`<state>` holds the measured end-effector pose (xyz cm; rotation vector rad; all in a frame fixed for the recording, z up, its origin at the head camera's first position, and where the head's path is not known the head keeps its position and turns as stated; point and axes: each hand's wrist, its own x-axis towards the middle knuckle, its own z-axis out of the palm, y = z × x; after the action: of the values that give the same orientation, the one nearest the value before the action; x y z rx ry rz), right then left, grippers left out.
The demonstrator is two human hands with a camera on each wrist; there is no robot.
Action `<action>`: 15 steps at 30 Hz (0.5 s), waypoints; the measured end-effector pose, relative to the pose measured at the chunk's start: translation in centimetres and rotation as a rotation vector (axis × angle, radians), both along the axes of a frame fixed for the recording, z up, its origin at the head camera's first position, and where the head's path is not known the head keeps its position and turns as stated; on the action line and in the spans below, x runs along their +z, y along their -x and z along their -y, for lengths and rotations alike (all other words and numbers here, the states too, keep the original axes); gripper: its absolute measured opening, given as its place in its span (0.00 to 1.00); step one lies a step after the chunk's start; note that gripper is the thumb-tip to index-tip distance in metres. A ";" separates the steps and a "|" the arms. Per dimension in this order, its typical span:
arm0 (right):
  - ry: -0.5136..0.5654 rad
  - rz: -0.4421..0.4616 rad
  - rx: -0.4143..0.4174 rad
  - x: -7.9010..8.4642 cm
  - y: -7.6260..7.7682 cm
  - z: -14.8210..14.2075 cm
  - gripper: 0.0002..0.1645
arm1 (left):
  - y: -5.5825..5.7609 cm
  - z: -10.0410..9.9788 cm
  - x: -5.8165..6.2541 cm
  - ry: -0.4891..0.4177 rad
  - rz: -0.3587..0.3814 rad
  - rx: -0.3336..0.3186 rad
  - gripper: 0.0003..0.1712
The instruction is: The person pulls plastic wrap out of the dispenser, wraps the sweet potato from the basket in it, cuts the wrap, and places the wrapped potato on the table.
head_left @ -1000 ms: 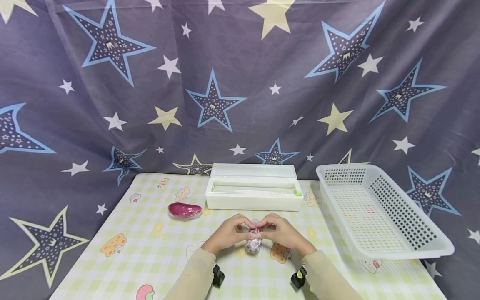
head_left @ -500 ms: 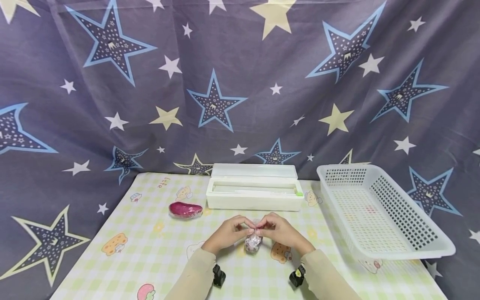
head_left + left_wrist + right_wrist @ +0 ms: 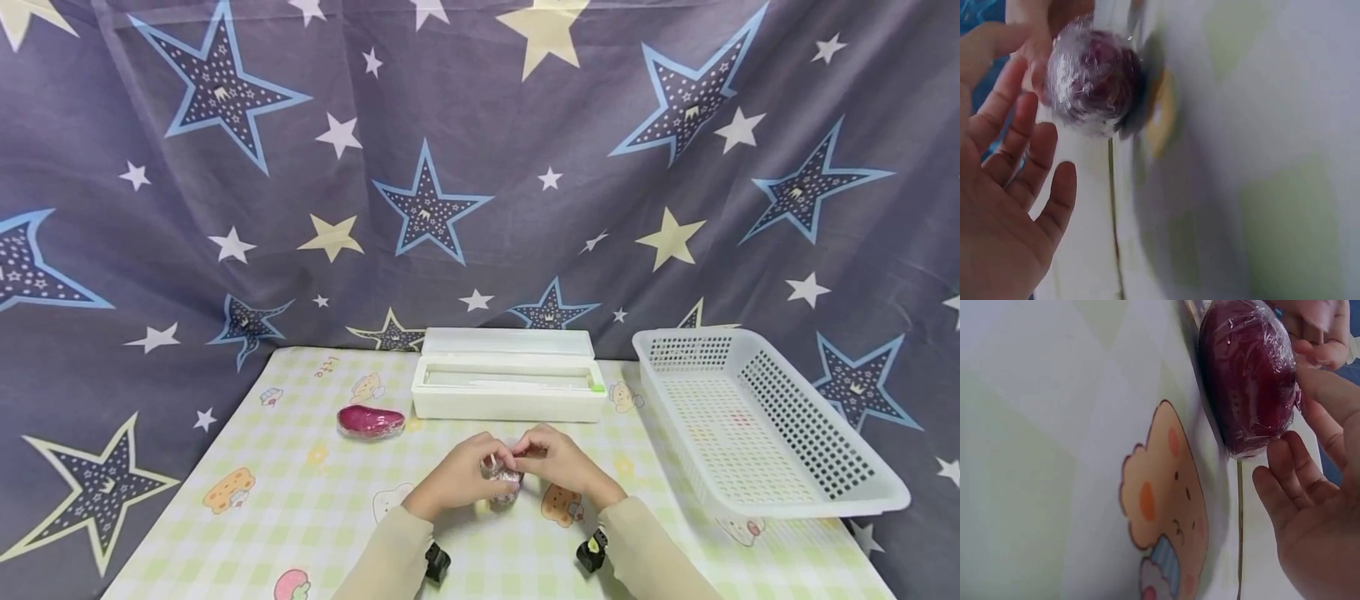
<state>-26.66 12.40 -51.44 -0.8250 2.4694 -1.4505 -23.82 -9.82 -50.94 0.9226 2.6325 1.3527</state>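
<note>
A dark-red rounded thing wrapped in cling film stands on the table between both hands. In the left wrist view its near end shows crinkled film; in the right wrist view its smooth dark-red side is visible. My left hand pinches the film at the top with thumb and forefinger, its other fingers loosely spread. From the other side, my right hand pinches the film close by, its remaining fingers beside the wrapped thing. The exact fingertip contact is partly hidden.
A second film-wrapped dark-red oblong thing lies to the left. Behind the hands stands a long white box with its lid raised. A white perforated basket is at the right. A star-patterned curtain hangs behind the table.
My left hand has moved slightly right and over the wrapped thing, covering more of it. My right hand stays nearly in place. The box, basket and second wrapped thing have not moved.
</note>
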 end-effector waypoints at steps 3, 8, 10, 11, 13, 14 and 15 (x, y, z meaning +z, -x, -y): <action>-0.014 -0.029 -0.015 0.1 0.0 0.0 0.04 | -0.6 -0.1 0.3 0.100 -0.057 -0.022 0.20; -0.041 -0.084 -0.011 0.2 0.1 -0.1 0.05 | -0.8 0.0 0.2 0.160 -0.100 -0.018 0.25; -0.028 -0.077 0.008 0.0 0.0 -0.1 0.05 | -0.8 0.1 0.0 0.162 -0.112 -0.011 0.24; -0.023 -0.069 0.018 -0.1 0.0 -0.1 0.06 | -0.8 0.2 0.0 0.164 -0.116 -0.008 0.24; -0.014 -0.058 0.032 -0.3 0.0 -0.1 0.08 | -0.8 0.5 -0.2 0.155 -0.131 -0.010 0.23; -0.014 -0.061 0.032 -0.4 -0.1 -0.2 0.09 | -0.8 0.6 -0.2 0.147 -0.141 -0.014 0.23; -0.015 -0.067 0.034 -0.4 -0.1 -0.2 0.10 | -0.8 0.8 -0.2 0.137 -0.151 -0.018 0.23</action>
<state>-26.55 12.60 -51.82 -0.9231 2.4978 -1.4140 -23.04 -10.65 -51.12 1.0657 2.7773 1.1233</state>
